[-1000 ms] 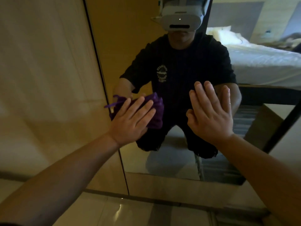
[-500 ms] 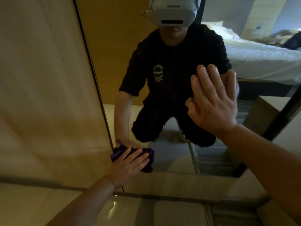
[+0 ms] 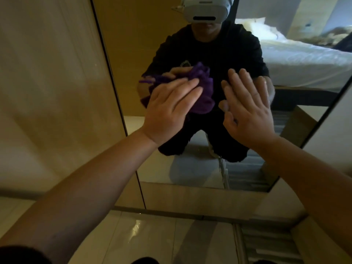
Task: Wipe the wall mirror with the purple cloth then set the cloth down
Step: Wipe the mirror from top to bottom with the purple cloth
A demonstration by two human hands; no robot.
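Observation:
The wall mirror (image 3: 144,39) fills the middle and right of the head view, framed in thin black. My left hand (image 3: 169,109) presses the bunched purple cloth (image 3: 204,92) flat against the glass, fingers spread over it, at mid height. To its right my right hand (image 3: 245,109) rests flat on the mirror with fingers apart and nothing in it. The glass reflects me crouching in dark clothes with a white headset.
A beige wood wall panel (image 3: 53,92) adjoins the mirror's left edge. Below the mirror runs a wood base strip (image 3: 190,199), then glossy floor tiles (image 3: 144,237). A white bed (image 3: 304,60) shows only as a reflection at upper right.
My left hand has slid the cloth up from the mirror's lower left corner to mid height. My right hand stays flat on the glass.

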